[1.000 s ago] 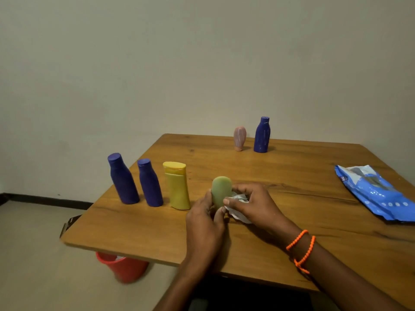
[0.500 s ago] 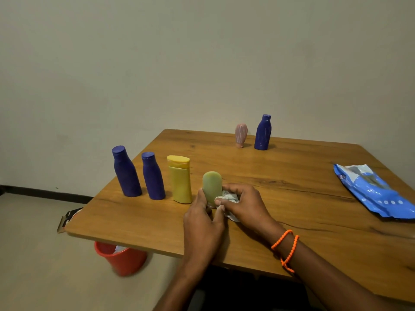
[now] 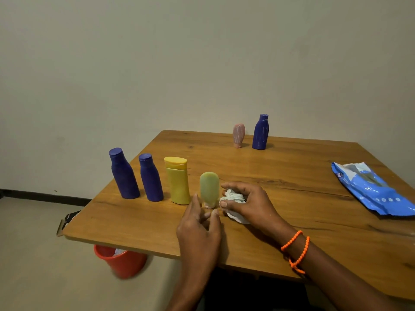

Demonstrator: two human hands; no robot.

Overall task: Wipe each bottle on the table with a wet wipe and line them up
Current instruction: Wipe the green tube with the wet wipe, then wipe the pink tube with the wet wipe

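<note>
A red bucket [image 3: 122, 262] sat on the floor under the table's near-left corner, with something white showing inside its rim. A blue wipe packet [image 3: 372, 190] lay flat at the right side of the wooden table [image 3: 292, 176], its contents out of sight.

Six bottles, count them: three dark blue, one yellow, one green, one pink. Four stood in a row along the left edge, left to right: the tall blue bottle [image 3: 123, 173], the shorter blue bottle [image 3: 151, 178], the yellow bottle [image 3: 177, 180] with its flat cap up, then the green bottle [image 3: 209, 189]. The green one stood upright, long axis vertical, rounded end up and white cap down on the table, just beside the yellow one but apart from it.

At the far edge, well apart from the row, the pink bottle [image 3: 238, 135] stood cap down beside the third blue bottle [image 3: 260, 132].

The left hand [image 3: 198, 230] hovered in front of the green bottle, fingers loosely curled, holding nothing. The right hand [image 3: 249, 204] gripped a crumpled white wet wipe [image 3: 233, 198] just right of the green bottle; two orange bead bracelets [image 3: 295, 251] ringed that wrist.
</note>
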